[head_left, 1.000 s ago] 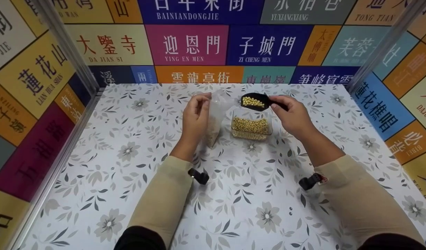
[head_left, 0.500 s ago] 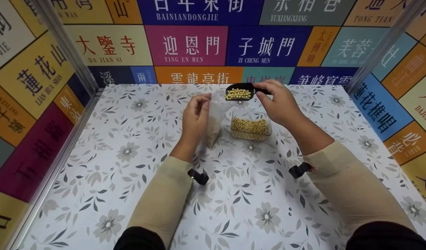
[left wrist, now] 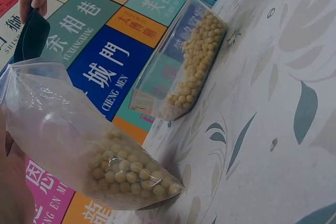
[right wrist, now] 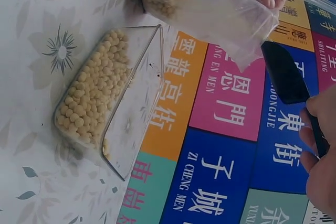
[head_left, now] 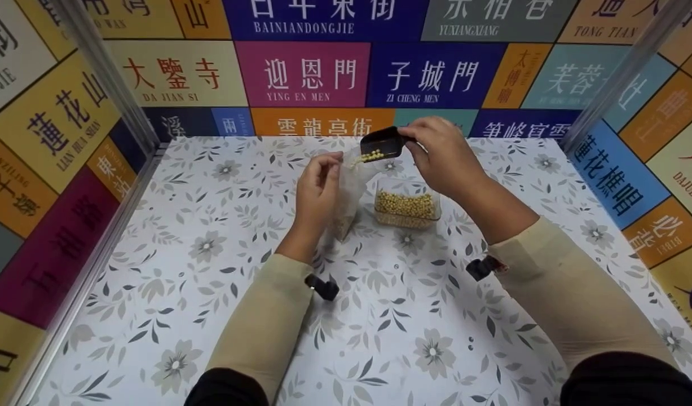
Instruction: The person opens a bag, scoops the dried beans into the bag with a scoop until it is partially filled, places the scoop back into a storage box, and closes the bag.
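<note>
The left hand (head_left: 317,189) pinches the upper edge of a clear plastic bag (head_left: 350,194), whose lower part holds yellow beans (left wrist: 128,174). Above the bag's mouth, the right hand (head_left: 444,158) grips the handle of a black scoop (head_left: 382,142), tilted toward the bag, with a few beans (head_left: 374,154) at its lip and some falling into the opening. The scoop's edge meets the bag's mouth in the right wrist view, where the right hand (right wrist: 320,150) shows at the edge. Right of the bag stands a clear box (head_left: 408,219) partly filled with beans.
A white tablecloth (head_left: 379,327) with grey flowers and leaves covers the table. Behind it stands a wall (head_left: 303,73) of coloured panels with lettering, with similar panels at both sides and metal posts at the corners.
The right hand has moved up and left with the scoop, from above the box to the bag's mouth. The scoop has tipped and holds fewer beans. The left hand has stayed in place.
</note>
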`<act>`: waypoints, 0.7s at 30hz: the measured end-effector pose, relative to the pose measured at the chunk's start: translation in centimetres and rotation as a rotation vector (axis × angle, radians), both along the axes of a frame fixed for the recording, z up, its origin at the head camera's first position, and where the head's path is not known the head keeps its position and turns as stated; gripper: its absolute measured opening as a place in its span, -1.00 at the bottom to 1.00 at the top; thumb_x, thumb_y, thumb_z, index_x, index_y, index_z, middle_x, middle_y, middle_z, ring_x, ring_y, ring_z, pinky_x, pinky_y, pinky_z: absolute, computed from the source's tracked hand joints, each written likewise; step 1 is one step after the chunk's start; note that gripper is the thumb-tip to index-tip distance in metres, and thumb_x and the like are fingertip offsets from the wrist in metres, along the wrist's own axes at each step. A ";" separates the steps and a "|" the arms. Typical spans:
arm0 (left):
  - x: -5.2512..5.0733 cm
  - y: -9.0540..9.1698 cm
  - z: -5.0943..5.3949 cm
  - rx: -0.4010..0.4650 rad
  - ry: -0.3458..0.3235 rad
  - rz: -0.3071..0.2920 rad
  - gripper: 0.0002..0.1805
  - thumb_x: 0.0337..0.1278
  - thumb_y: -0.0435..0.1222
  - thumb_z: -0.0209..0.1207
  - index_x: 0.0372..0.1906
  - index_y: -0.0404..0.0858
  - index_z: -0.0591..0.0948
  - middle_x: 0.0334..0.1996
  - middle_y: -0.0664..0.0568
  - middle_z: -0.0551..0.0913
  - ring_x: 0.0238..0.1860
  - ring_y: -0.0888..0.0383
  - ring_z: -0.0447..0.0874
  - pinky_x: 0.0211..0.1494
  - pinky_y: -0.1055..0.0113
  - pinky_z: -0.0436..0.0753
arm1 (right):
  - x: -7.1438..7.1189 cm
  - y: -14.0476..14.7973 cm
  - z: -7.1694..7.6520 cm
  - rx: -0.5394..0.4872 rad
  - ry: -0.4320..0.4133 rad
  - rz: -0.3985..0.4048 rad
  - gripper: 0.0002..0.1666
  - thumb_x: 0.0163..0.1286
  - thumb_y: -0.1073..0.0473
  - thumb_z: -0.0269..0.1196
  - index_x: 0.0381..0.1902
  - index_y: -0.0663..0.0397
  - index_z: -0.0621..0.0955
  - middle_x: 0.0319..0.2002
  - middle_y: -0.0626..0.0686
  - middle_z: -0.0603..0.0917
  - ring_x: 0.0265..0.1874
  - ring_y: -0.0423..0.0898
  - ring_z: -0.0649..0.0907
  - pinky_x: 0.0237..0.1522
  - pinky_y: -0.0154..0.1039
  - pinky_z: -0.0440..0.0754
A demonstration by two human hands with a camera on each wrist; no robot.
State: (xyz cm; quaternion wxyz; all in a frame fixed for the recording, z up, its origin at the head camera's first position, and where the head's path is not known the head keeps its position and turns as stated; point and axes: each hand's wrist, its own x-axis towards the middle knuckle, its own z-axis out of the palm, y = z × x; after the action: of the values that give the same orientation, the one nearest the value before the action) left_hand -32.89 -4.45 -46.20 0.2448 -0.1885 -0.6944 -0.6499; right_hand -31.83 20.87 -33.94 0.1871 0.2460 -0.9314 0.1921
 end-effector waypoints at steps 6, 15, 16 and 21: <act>0.1 0.0 0.1 0.008 -0.007 0.007 -0.89 0.58 -0.40 0.11 0.00 -0.34 0.60 0.20 -0.12 0.73 0.29 0.08 0.69 0.47 0.29 0.63 | 0.2 0.4 -0.1 -0.061 -0.005 0.006 -0.60 0.66 0.18 0.20 0.36 0.05 0.67 0.26 0.14 0.70 0.37 0.21 0.57 0.51 0.19 0.45; 0.1 0.0 0.0 0.027 -0.015 0.003 -0.89 0.59 -0.39 0.11 0.01 -0.33 0.60 0.21 -0.11 0.73 0.30 0.09 0.68 0.49 0.30 0.62 | 0.4 3.5 -1.4 -0.213 -0.198 -0.080 -0.53 0.72 0.01 0.12 0.46 -0.10 0.60 0.38 0.08 0.60 0.41 0.12 0.54 0.41 0.18 0.57; 0.1 0.0 0.0 0.025 -0.017 0.004 -0.88 0.59 -0.38 0.11 0.01 -0.33 0.61 0.21 -0.11 0.73 0.30 0.09 0.68 0.49 0.30 0.61 | 0.4 3.9 -1.7 -0.225 -0.216 -0.094 -0.52 0.72 -0.01 0.11 0.47 -0.11 0.59 0.40 0.08 0.58 0.41 0.12 0.54 0.41 0.18 0.56; 0.0 0.0 0.1 0.015 -0.025 0.004 -0.87 0.62 -0.35 0.10 0.01 -0.32 0.60 0.22 -0.09 0.72 0.32 0.11 0.67 0.51 0.30 0.59 | 0.5 6.1 -3.0 -0.242 -0.283 -0.157 -0.49 0.73 -0.06 0.09 0.50 -0.10 0.55 0.44 0.08 0.54 0.44 0.15 0.54 0.45 0.22 0.54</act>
State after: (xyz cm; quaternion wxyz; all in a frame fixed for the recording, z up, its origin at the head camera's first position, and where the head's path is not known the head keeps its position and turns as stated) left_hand -32.89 -4.44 -46.11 0.2388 -0.1773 -0.6928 -0.6569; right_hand -31.35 27.01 -36.97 0.0969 0.1191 -0.9349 0.3199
